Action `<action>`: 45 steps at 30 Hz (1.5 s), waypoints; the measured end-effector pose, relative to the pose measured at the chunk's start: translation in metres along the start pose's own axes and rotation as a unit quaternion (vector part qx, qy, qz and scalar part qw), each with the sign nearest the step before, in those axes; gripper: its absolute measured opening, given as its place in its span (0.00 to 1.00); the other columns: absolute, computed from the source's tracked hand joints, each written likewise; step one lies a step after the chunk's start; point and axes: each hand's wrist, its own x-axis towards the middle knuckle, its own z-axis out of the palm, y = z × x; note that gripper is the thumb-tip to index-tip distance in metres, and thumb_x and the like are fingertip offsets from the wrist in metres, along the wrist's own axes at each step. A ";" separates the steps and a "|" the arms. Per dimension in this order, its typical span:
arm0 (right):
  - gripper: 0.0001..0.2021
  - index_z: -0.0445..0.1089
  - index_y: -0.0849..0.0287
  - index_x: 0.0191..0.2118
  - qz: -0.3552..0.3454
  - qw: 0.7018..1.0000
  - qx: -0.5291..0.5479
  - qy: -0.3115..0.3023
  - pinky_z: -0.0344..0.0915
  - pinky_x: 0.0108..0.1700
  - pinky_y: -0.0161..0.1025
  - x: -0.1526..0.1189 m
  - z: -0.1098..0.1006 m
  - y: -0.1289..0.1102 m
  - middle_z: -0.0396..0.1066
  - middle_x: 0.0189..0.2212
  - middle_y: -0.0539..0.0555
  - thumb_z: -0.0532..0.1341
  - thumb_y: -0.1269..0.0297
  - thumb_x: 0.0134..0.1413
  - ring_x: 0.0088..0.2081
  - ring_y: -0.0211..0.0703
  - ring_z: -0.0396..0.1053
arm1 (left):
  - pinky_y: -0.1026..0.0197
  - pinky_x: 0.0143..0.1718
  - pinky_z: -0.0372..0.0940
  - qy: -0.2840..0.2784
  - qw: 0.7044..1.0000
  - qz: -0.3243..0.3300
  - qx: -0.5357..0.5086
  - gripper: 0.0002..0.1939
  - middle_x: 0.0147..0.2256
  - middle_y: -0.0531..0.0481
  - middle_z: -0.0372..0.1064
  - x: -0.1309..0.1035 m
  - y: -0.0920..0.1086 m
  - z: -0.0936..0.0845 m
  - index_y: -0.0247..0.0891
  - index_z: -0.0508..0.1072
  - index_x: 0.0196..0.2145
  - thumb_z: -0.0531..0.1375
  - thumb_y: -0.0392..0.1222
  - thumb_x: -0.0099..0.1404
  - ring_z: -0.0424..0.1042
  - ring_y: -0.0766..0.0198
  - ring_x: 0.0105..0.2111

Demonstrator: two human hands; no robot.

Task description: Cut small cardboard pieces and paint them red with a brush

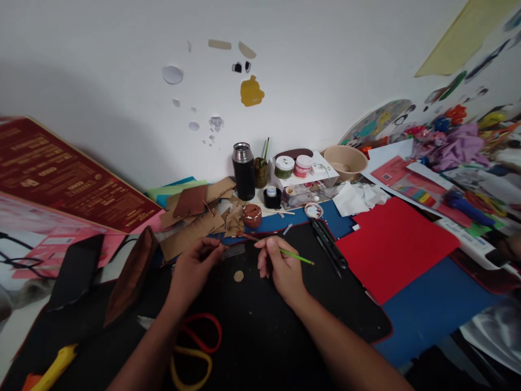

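Observation:
Between the thumb and fingers of my right hand [280, 267] is a thin green-handled paintbrush [299, 257], its tip pointing left. My left hand [198, 264] pinches a small brownish piece [220, 240], too small to make out well. The brush tip is near that piece; whether they touch is unclear. Just behind the hands stands an open jar of brown paint [252, 215]. A round tan disc [238, 276] lies on the black mat [248, 331] between my hands, and a short clear ruler [235, 251] is beside my left fingertips.
Cardboard scraps [191, 233], a black flask [243, 176] and lidded paint jars [284, 166] stand or lie toward the wall. On the right are a black cutter [329, 241] and red sheet [396, 247]. Scissors with red and yellow handles [191, 369] lie near my left forearm.

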 end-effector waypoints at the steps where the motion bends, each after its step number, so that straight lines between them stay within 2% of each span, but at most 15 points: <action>1: 0.23 0.77 0.60 0.39 -0.001 1.000 -0.007 -0.004 0.56 0.17 0.29 0.000 0.000 0.001 0.70 0.19 0.47 0.61 0.41 0.68 0.16 0.33 0.64 | 0.59 0.36 0.68 -0.014 0.998 -0.017 -0.056 0.18 0.33 0.49 0.80 0.000 0.001 0.001 0.41 0.75 0.36 0.70 0.56 0.60 0.77 0.58 0.31; 5: 0.18 0.78 0.59 0.40 -0.001 0.999 -0.031 -0.027 0.57 0.20 0.30 -0.001 0.002 0.004 0.71 0.20 0.47 0.65 0.47 0.66 0.17 0.33 0.65 | 0.64 0.32 0.65 -0.027 0.979 -0.039 -0.199 0.18 0.33 0.51 0.78 -0.004 0.008 0.007 0.40 0.74 0.32 0.76 0.52 0.55 0.73 0.64 0.30; 11: 0.13 0.78 0.57 0.41 0.015 0.996 -0.047 -0.069 0.61 0.22 0.31 -0.004 0.007 0.009 0.71 0.22 0.46 0.67 0.52 0.63 0.18 0.33 0.65 | 0.68 0.26 0.59 -0.050 0.949 -0.063 -0.305 0.18 0.29 0.56 0.69 -0.015 0.014 0.025 0.38 0.76 0.30 0.79 0.48 0.51 0.62 0.72 0.24; 18: 0.13 0.77 0.58 0.40 0.017 0.993 -0.057 -0.100 0.61 0.21 0.29 -0.007 0.010 0.012 0.71 0.22 0.45 0.67 0.52 0.63 0.18 0.32 0.65 | 0.68 0.24 0.57 -0.064 0.948 -0.079 -0.300 0.19 0.27 0.56 0.69 -0.022 0.019 0.035 0.38 0.76 0.29 0.79 0.50 0.50 0.60 0.72 0.23; 24: 0.14 0.76 0.58 0.39 0.029 0.993 -0.038 -0.107 0.61 0.21 0.30 -0.008 0.011 0.009 0.71 0.21 0.46 0.67 0.51 0.64 0.18 0.32 0.65 | 0.65 0.26 0.60 -0.056 0.971 -0.057 -0.225 0.19 0.28 0.54 0.70 -0.023 0.023 0.034 0.39 0.74 0.28 0.76 0.52 0.52 0.63 0.68 0.25; 30: 0.15 0.74 0.57 0.37 0.032 0.993 -0.046 -0.108 0.61 0.21 0.31 -0.007 0.011 0.007 0.70 0.20 0.45 0.66 0.49 0.64 0.18 0.33 0.64 | 0.62 0.35 0.67 -0.056 0.981 -0.025 -0.185 0.18 0.31 0.51 0.73 -0.024 0.021 0.035 0.39 0.74 0.29 0.75 0.53 0.54 0.70 0.62 0.32; 33: 0.14 0.74 0.57 0.37 0.031 0.992 -0.053 -0.108 0.62 0.22 0.30 -0.008 0.011 0.007 0.70 0.20 0.45 0.66 0.51 0.64 0.18 0.33 0.65 | 0.60 0.38 0.69 -0.072 0.985 -0.012 -0.159 0.18 0.34 0.49 0.76 -0.021 0.022 0.029 0.40 0.76 0.31 0.74 0.55 0.55 0.73 0.60 0.35; 35: 0.12 0.74 0.57 0.37 0.030 0.992 -0.063 -0.103 0.62 0.22 0.30 -0.008 0.010 0.007 0.70 0.20 0.45 0.66 0.53 0.64 0.18 0.33 0.65 | 0.59 0.40 0.70 -0.069 0.988 -0.006 -0.136 0.20 0.37 0.48 0.78 -0.017 0.022 0.019 0.40 0.79 0.36 0.74 0.57 0.56 0.75 0.58 0.37; 38: 0.10 0.75 0.56 0.36 0.014 0.991 -0.098 -0.087 0.62 0.22 0.30 -0.007 0.008 0.009 0.70 0.21 0.45 0.67 0.55 0.63 0.18 0.33 0.66 | 0.57 0.42 0.71 -0.017 0.995 0.001 -0.094 0.22 0.37 0.48 0.79 -0.011 0.024 -0.001 0.41 0.80 0.43 0.72 0.59 0.59 0.76 0.57 0.37; 41: 0.08 0.76 0.55 0.36 -0.015 0.986 -0.143 -0.084 0.62 0.22 0.31 -0.006 0.006 0.010 0.71 0.22 0.46 0.67 0.57 0.63 0.20 0.34 0.67 | 0.57 0.43 0.71 0.027 0.999 0.017 -0.040 0.21 0.38 0.48 0.81 -0.006 0.029 -0.018 0.41 0.81 0.40 0.73 0.59 0.57 0.78 0.55 0.39; 45: 0.06 0.78 0.55 0.37 -0.044 0.977 -0.185 -0.098 0.63 0.23 0.31 -0.007 0.005 0.009 0.73 0.23 0.47 0.67 0.59 0.64 0.21 0.35 0.67 | 0.56 0.43 0.72 0.019 0.997 0.056 0.056 0.18 0.37 0.48 0.82 -0.006 0.036 -0.030 0.42 0.82 0.38 0.71 0.59 0.59 0.79 0.52 0.38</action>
